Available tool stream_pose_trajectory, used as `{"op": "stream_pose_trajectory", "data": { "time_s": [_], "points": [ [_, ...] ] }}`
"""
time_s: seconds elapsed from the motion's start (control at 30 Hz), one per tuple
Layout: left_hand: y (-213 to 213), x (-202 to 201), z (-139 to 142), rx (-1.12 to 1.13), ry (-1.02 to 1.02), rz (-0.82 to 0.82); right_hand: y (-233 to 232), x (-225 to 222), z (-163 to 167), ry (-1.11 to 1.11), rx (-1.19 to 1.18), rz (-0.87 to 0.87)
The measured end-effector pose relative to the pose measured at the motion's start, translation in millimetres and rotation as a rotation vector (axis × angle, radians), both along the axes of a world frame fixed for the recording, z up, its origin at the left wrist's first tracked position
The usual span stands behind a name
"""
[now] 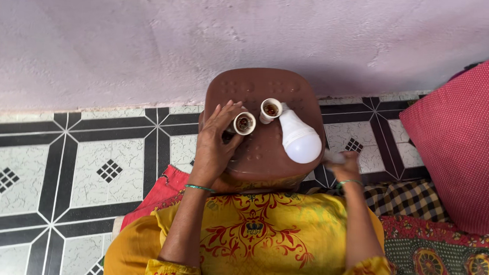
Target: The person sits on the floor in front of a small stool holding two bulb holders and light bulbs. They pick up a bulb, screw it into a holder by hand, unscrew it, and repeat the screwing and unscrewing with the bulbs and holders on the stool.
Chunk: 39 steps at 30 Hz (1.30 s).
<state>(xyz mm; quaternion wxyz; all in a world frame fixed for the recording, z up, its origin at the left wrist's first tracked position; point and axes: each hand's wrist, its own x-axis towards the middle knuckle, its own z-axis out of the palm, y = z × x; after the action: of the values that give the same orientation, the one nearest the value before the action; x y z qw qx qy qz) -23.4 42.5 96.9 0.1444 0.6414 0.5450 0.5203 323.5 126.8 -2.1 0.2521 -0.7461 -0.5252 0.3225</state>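
Observation:
A brown plastic stool (pixel 269 88) stands in front of me against the wall. My left hand (pixel 215 141) grips a white lamp holder (pixel 244 123) lying on the stool, its open end facing up. A second white lamp holder (pixel 270 110) rests just to its right. A white bulb (pixel 299 138) lies on the stool's right side, its base toward that second holder. My right hand (pixel 344 166) hovers off the stool's right edge, fingers closed on a small pale object that is blurred; I cannot tell what it is.
A pink textured wall (pixel 149 37) rises behind the stool. Black-and-white patterned floor tiles (pixel 87 163) spread to the left. A red dotted cushion (pixel 467 143) lies at the right, with checked and printed cloths (pixel 445 254) below it. My yellow printed garment (pixel 261 239) fills the bottom.

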Motion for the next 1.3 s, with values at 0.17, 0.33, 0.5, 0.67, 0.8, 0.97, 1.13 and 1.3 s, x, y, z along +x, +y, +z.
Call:
{"op": "stream_pose_trajectory", "data": {
  "time_s": [0.17, 0.33, 0.5, 0.67, 0.8, 0.97, 1.13, 1.3],
  "points": [
    [-3, -2, 2, -0.027, -0.01, 0.006, 6, -31, 6, -0.216, -0.279, 0.022],
    [-4, -2, 2, -0.05, -0.019, 0.018, 5, -42, 9, -0.288, -0.325, 0.029],
    [-2, -3, -1, -0.024, 0.0, 0.0, 10, -35, -5, -0.274, -0.347, 0.058],
    [1, 1, -3, -0.066, 0.003, 0.041, 6, -25, 22, -0.144, 0.25, -0.06],
    [2, 3, -3, -0.015, 0.007, 0.02, -40, -45, 87, 0.071, 0.677, 0.163],
    [3, 6, -2, -0.002, -0.01, 0.025, -76, -106, 140, -0.294, 0.529, 0.448],
    [5, 7, 0, 0.016, -0.021, 0.001, -77, -124, 149, -0.174, 0.633, 0.412],
    [6, 8, 0, 0.03, -0.046, -0.018, -80, -102, 167, 0.041, 0.754, 0.314]
  ]
}}
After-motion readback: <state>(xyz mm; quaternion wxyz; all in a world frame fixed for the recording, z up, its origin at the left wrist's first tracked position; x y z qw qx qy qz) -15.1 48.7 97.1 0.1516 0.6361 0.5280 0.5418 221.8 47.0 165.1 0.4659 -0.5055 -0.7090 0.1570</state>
